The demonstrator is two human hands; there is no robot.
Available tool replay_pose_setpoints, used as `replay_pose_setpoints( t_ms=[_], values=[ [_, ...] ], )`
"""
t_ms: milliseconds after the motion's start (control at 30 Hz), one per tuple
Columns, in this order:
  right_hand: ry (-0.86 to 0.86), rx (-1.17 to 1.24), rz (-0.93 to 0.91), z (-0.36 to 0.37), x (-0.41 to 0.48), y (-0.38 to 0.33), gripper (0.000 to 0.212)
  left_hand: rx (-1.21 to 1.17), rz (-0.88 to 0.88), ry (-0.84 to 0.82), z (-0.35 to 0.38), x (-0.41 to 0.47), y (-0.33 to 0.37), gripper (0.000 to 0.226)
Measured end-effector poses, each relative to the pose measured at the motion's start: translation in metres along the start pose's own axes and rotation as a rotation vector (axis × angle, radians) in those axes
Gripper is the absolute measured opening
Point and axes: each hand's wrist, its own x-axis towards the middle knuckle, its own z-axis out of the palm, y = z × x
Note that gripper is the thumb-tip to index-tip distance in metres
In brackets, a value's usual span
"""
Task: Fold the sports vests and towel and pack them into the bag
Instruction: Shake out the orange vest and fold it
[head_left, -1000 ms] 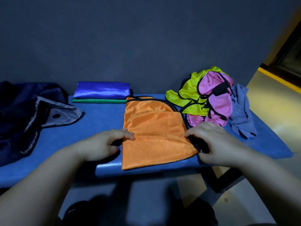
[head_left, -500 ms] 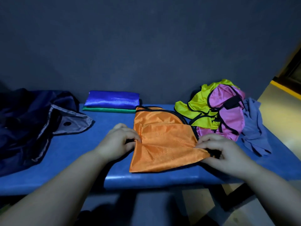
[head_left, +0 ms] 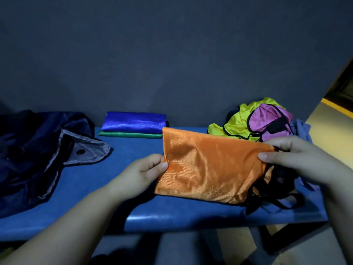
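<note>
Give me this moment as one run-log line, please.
left hand: pinching orange vest | right hand: pinching it | folded: blue vest, green vest | bag: open

Dim scene, the wall (head_left: 172, 54) nearly black and featureless. Light falls from the upper right, where the floor (head_left: 324, 119) glows yellow. The orange vest (head_left: 210, 165) shows satin glare. Deep shadow lies under the bench (head_left: 172, 220) front edge. Wide-angle bending at the corners; slight softness throughout.
</note>
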Motion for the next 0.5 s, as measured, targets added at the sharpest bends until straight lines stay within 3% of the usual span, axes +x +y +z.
replay_pose_setpoints(
  t_ms=[133, 300, 400, 500],
  values=[
    [0.198, 0.126, -0.034, 0.012, 0.031, -0.014, 0.010, -0.041, -0.169, 0.124, 0.005, 0.008, 0.004, 0.033],
    [0.596, -0.106, 0.006, 0.040, 0.088, 0.010, 0.039, 0.100, -0.383, 0.368, 0.003, 0.019, 0.000, 0.027],
    [0.601, -0.304, 0.003, 0.049, 0.092, 0.010, 0.042, 0.105, -0.451, 0.384, 0.002, 0.016, -0.001, 0.025],
    [0.530, -0.415, 0.007, 0.054, 0.081, 0.007, 0.026, 0.046, -0.467, 0.304, -0.002, 0.006, 0.001, 0.054]
  ],
)
